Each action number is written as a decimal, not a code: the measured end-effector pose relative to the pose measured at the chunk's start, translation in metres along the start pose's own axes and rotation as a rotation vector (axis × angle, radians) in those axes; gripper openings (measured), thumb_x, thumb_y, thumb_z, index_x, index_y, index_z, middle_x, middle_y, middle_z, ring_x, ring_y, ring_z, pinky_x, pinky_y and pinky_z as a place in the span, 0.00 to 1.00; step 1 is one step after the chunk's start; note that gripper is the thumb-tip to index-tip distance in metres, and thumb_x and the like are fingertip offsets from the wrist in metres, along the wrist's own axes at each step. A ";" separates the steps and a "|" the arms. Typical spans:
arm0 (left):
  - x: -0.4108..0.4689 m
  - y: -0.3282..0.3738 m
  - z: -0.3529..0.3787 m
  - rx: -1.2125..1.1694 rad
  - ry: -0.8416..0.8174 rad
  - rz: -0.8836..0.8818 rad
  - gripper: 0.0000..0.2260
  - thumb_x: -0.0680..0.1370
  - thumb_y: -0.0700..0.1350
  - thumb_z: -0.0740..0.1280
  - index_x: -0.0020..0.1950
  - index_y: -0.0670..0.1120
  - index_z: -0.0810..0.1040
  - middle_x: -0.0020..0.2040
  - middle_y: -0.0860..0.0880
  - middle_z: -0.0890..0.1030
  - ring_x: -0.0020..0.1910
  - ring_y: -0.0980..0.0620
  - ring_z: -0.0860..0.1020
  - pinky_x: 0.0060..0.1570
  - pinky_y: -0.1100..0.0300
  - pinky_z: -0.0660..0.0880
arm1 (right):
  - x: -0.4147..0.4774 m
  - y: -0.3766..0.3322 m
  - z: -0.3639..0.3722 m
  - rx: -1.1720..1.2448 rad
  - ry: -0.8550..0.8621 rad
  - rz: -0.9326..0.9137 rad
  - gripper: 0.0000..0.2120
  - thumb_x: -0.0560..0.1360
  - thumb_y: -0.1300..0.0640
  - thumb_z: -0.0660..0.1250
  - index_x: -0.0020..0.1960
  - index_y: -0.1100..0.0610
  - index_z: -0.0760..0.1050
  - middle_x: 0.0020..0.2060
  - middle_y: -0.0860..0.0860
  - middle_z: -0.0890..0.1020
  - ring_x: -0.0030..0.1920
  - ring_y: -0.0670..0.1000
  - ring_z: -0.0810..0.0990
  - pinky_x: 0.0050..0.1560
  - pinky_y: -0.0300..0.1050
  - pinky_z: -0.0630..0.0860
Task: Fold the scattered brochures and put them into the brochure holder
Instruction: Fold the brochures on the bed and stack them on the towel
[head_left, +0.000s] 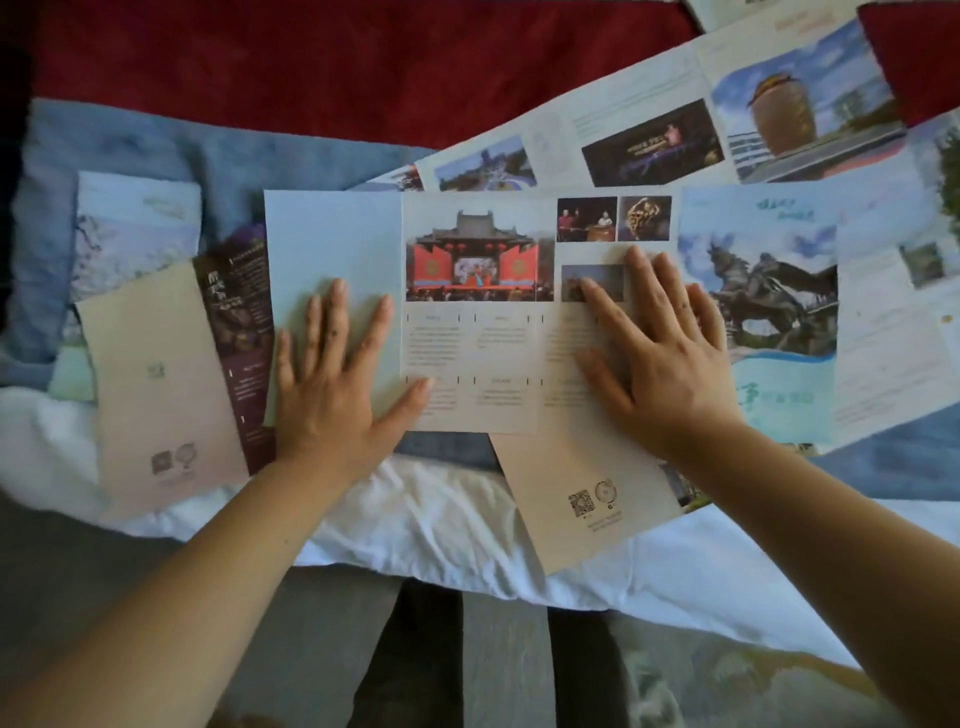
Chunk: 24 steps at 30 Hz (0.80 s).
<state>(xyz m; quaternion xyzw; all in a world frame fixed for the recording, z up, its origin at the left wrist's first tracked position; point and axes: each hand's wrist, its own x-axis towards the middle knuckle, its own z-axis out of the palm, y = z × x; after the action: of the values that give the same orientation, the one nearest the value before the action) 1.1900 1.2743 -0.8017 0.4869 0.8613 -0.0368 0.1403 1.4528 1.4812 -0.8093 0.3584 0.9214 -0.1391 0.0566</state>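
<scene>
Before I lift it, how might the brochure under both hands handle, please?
Probably floppy: the brochure is a thin sheet that the left hand and right hand press flat. Likely light; may slide over the other brochures beneath.

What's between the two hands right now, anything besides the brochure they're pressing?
Only that brochure: in the head view, its printed text and red stage photo lie uncovered between the left hand and right hand.

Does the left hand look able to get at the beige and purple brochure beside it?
Probably yes: the beige and purple brochure lies just beside the left hand, its beige panel uncovered; only its right edge sits under the open brochure.
</scene>
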 end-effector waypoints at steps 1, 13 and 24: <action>-0.001 -0.010 -0.001 -0.022 0.023 -0.020 0.39 0.77 0.73 0.49 0.84 0.56 0.47 0.84 0.44 0.44 0.83 0.43 0.45 0.78 0.36 0.52 | 0.002 -0.005 0.001 0.000 -0.004 -0.006 0.30 0.83 0.33 0.45 0.83 0.37 0.43 0.84 0.52 0.45 0.83 0.55 0.41 0.81 0.56 0.41; 0.011 -0.018 -0.015 -0.414 0.053 -0.255 0.44 0.73 0.76 0.52 0.84 0.56 0.49 0.84 0.40 0.44 0.83 0.43 0.43 0.80 0.46 0.43 | 0.008 -0.025 0.011 -0.039 0.002 -0.003 0.30 0.84 0.34 0.45 0.83 0.38 0.44 0.84 0.53 0.45 0.83 0.56 0.41 0.82 0.60 0.44; 0.007 -0.008 -0.015 -0.447 0.053 -0.199 0.47 0.71 0.79 0.55 0.84 0.57 0.48 0.84 0.42 0.42 0.83 0.44 0.41 0.80 0.43 0.43 | 0.002 -0.059 -0.004 0.047 -0.036 0.080 0.35 0.80 0.28 0.41 0.84 0.41 0.46 0.83 0.59 0.43 0.82 0.61 0.39 0.80 0.65 0.40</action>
<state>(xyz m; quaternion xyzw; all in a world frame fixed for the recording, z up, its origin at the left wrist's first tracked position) 1.1763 1.2786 -0.7894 0.3572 0.8952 0.1538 0.2177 1.4111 1.4425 -0.7935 0.3937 0.9016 -0.1646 0.0703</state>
